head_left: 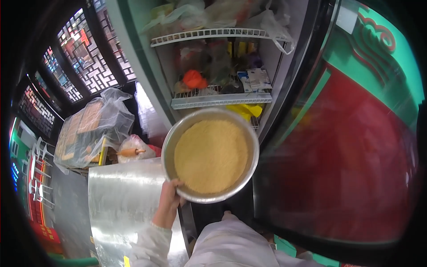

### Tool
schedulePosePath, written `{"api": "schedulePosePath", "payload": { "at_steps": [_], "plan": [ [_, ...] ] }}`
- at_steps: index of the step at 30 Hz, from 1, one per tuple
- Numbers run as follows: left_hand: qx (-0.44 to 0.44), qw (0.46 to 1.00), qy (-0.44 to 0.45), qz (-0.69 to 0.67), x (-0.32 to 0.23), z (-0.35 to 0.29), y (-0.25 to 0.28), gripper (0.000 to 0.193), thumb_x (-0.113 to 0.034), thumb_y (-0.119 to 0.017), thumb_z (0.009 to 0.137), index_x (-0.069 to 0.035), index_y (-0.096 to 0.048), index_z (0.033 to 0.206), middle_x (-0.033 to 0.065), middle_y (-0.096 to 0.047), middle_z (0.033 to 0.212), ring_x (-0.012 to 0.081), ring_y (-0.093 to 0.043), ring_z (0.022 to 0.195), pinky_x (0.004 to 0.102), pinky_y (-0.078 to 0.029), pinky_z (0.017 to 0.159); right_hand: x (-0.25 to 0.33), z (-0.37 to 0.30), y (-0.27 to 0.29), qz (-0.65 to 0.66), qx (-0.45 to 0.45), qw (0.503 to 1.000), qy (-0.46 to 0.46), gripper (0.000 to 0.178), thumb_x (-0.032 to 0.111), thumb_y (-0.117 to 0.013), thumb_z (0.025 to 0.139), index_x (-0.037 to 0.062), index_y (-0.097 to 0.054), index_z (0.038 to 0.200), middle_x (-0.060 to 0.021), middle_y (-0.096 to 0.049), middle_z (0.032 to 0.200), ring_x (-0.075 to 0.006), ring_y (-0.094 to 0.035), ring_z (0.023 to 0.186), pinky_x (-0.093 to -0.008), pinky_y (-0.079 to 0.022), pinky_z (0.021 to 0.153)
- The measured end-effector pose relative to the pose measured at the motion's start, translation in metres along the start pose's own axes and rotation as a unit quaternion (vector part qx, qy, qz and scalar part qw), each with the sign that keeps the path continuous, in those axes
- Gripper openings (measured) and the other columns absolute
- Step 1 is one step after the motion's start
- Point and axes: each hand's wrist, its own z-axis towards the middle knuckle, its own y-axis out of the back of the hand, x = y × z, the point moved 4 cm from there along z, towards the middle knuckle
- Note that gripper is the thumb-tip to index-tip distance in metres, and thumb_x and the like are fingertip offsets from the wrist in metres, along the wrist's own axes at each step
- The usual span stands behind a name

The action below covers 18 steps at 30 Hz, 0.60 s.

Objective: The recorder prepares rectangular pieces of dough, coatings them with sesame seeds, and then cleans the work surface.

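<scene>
One metal bowl [210, 155] of yellow crumbs [211, 155] is held level in front of the open fridge [267, 66], probably so nothing spills. The left hand [170, 198] grips its near rim, fingers curled over the edge. The right hand is hidden under the bowl, so its grip cannot be told. Two wire shelves [221, 99] hold bagged food beyond; a steel counter [120, 200] lies left.

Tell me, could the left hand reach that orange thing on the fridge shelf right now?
Probably not: the left hand grips the rim of the metal bowl of yellow crumbs, and the bowl sits between it and the orange thing.
</scene>
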Motion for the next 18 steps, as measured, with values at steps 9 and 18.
{"api": "schedulePosePath", "payload": {
  "at_steps": [9, 18],
  "plan": [
    [0.142, 0.986, -0.072, -0.043, -0.107, 0.225, -0.241, 0.029, -0.001, -0.057, 0.075, 0.002, -0.057, 0.105, 0.0095, -0.061, 0.089, 0.0222, -0.06, 0.071, 0.0355, -0.05, 0.049, -0.051, 0.03, 0.009, 0.085, -0.041, 0.99, -0.103, 0.043, 0.035, -0.073, 0.08, 0.0024, -0.06, 0.106, -0.0122, -0.061, 0.097, -0.0275, -0.059, 0.089, -0.0364, -0.048, 0.078],
    [0.085, 0.99, -0.113, -0.007, -0.134, 0.364, -0.344, 0.031, -0.021, -0.059, 0.091, 0.0, -0.056, 0.114, 0.0137, -0.064, 0.089, 0.0243, -0.061, 0.06, 0.035, -0.054, 0.054, -0.087, -0.06, -0.006, 0.134, -0.029, 0.957, -0.256, 0.04, 0.034, -0.07, 0.082, 0.0021, -0.06, 0.105, -0.0108, -0.061, 0.094, -0.0257, -0.059, 0.085, -0.0352, -0.048, 0.075]
  ]
}}
